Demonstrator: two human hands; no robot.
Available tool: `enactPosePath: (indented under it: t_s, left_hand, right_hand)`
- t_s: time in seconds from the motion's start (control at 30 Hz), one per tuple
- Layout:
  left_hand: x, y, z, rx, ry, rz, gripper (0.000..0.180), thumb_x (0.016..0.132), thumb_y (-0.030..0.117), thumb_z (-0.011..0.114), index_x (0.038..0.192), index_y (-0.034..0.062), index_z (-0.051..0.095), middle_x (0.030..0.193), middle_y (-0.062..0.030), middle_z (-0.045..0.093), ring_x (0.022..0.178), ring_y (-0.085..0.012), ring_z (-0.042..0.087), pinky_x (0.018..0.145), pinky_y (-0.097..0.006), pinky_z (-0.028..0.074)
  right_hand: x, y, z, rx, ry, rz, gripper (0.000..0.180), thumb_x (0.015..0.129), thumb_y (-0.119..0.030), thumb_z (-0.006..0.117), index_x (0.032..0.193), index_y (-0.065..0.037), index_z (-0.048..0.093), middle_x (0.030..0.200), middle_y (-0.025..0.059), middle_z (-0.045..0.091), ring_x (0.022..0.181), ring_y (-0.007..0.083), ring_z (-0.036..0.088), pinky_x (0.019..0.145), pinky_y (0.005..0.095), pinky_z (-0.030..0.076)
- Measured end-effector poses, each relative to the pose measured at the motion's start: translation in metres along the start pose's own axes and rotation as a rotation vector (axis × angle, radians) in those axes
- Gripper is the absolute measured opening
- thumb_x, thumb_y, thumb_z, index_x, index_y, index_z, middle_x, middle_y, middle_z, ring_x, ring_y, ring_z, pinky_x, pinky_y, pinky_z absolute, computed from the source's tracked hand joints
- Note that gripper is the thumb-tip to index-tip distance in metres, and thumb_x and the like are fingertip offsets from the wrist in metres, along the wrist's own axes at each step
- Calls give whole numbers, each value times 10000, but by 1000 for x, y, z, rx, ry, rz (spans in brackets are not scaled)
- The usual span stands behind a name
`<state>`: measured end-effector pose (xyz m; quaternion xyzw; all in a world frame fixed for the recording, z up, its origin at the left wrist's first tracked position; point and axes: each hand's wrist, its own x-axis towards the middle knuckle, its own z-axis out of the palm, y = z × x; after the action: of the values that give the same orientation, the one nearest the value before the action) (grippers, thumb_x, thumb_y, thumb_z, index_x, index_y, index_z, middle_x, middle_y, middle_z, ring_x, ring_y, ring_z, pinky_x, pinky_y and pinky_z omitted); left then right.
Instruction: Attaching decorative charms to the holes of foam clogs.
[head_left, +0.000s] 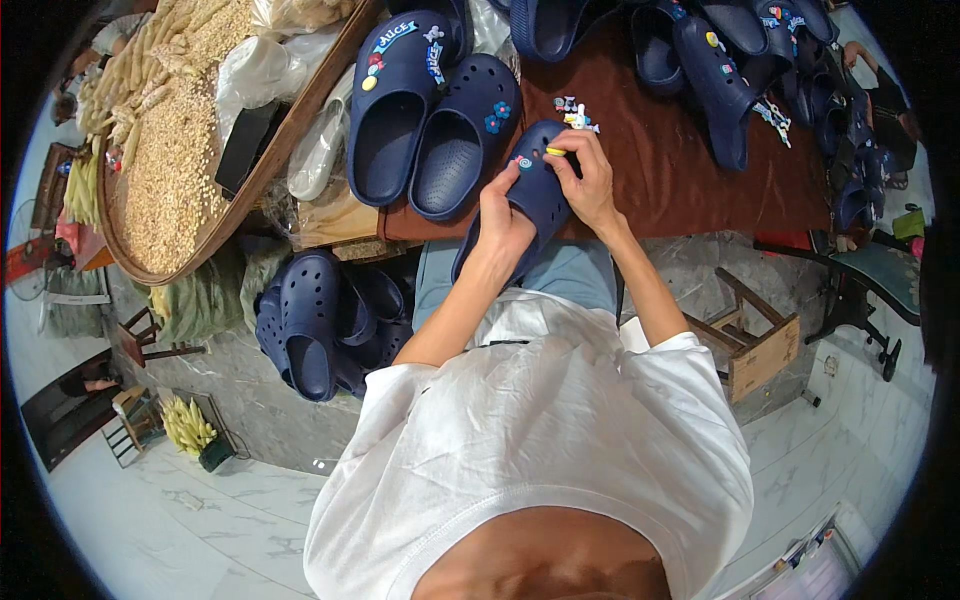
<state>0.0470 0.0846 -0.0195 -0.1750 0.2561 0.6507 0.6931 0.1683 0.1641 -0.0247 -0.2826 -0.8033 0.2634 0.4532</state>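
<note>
Through the head camera I see both hands working on one navy clog (535,185) just above the middle of the frame, at the near edge of the bench (690,170), which is covered in dark red-brown cloth. My left hand (503,222) is wrapped around the clog's lower left side, its grip closed on the shoe with the thumb lying on the upper. My right hand (588,178) sits at the clog's upper right; its grip is pinched together on a small yellow charm (555,151) that touches the top of the shoe. A round charm with a swirl (524,162) is already seated in the upper, just left of the yellow one.

Just beyond the right hand, a few loose charms (575,113) lie on the cloth. Left of the held clog, a pair of navy clogs (430,115) rests sole-down on the bench, decorated with coloured pieces. More navy clogs (740,70) crowd the upper right of the frame.

In the upper left, a wide shallow basket (190,265) holds pale grain, with a dark flat object (245,145) resting against its rim. Below the bench, at centre left, a heap of navy clogs (315,325) lies on the floor. A small wooden stool (755,340) stands at centre right on the marbled floor (200,500).
</note>
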Motion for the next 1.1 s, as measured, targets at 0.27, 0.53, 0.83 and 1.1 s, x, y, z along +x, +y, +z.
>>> enactPosePath:
  t_s: [0.27, 0.53, 0.83, 1.1]
  left_hand:
    - [-16, -2, 7, 83, 15, 64, 320, 936, 266, 583, 1170, 48, 583, 1238, -140, 616, 1157, -295, 582, 1043, -479, 427]
    - [-18, -2, -7, 84, 36, 110, 380, 916, 318, 632, 1207, 87, 549, 1296, -114, 585, 1205, -274, 555, 1067, -482, 407]
    - [-17, 11, -6, 69, 59, -80, 431, 997, 359, 511, 1330, 90, 458, 1332, -112, 526, 1251, -251, 510, 1080, -467, 399]
    - [-19, 17, 3, -80, 70, -136, 382, 1052, 286, 360, 1330, 36, 441, 1363, -156, 500, 1274, -293, 494, 1109, -486, 364]
  right_hand:
    - [22, 22, -16, -85, 76, 265, 189, 913, -146, 623, 1071, -45, 621, 990, 134, 608, 905, 305, 609, 791, 381, 484]
    - [36, 14, -19, -238, -92, 74, 210, 894, -153, 616, 1078, -59, 653, 1035, 107, 626, 1018, 286, 577, 886, 387, 451]
    - [20, -7, -3, -203, -409, -49, 220, 910, -275, 615, 1058, -141, 707, 1153, 61, 565, 1167, 263, 458, 1010, 430, 327]
    - [21, -6, -1, -47, -399, 69, 153, 869, -255, 651, 918, -110, 668, 1022, 32, 603, 1106, 245, 482, 1019, 410, 280]
